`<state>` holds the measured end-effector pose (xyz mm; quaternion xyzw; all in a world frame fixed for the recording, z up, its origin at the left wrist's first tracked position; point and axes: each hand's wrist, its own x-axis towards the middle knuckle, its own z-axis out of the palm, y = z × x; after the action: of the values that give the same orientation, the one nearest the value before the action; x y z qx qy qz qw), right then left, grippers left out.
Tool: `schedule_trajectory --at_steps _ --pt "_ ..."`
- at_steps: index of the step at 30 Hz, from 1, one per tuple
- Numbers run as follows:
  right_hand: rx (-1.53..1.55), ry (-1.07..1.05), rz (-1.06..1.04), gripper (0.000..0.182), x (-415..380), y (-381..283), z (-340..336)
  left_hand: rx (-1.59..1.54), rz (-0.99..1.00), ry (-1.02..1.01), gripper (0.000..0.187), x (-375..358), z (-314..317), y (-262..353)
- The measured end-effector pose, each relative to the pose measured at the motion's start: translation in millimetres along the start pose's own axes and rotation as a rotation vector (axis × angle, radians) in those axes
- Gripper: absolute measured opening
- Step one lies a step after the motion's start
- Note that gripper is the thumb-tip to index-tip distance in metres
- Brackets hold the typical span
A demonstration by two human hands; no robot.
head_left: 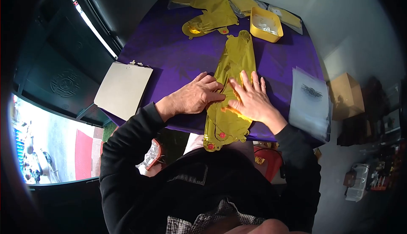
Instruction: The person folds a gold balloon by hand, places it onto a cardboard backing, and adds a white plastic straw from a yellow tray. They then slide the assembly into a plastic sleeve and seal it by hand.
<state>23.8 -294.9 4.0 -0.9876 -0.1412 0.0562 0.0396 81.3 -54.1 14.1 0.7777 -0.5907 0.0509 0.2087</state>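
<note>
A flat gold foil balloon (pixel 238 55), folded lengthwise into a strip, lies on the purple-covered table (pixel 178 60) and hangs slightly over its near edge. Small red marks show on its near end. My left hand (pixel 196 95) has its fingers curled together at the strip's left side, pinching the foil around mid-length. My right hand (pixel 253 102) rests flat on the right side of the strip, fingers spread and pointing away from me. Orange-gold reflections glow on the foil beside the right thumb.
More gold foil balloons (pixel 210 11) lie at the back, with bagged packets (pixel 243 3) beside them. A yellow tub (pixel 266 25) holds clear plastic pieces. Pale boards (pixel 124 88) sit at the left edge, clear plastic bags (pixel 310 102) at the right. A cardboard box (pixel 345 96) stands beyond.
</note>
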Motion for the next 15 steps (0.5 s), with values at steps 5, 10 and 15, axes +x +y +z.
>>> schedule_trajectory --at_steps 5,10,15 --pt "0.353 0.135 0.076 0.085 8 42 -29 -0.031 -0.024 0.006 0.030 -3 1 -1" --pt "0.262 0.066 0.009 0.063 15 58 -14 -0.045 -0.024 0.001 0.028 -5 0 -1" --pt "0.001 0.141 -0.015 0.061 12 56 1 -0.004 -0.032 0.003 0.029 -7 3 -2"
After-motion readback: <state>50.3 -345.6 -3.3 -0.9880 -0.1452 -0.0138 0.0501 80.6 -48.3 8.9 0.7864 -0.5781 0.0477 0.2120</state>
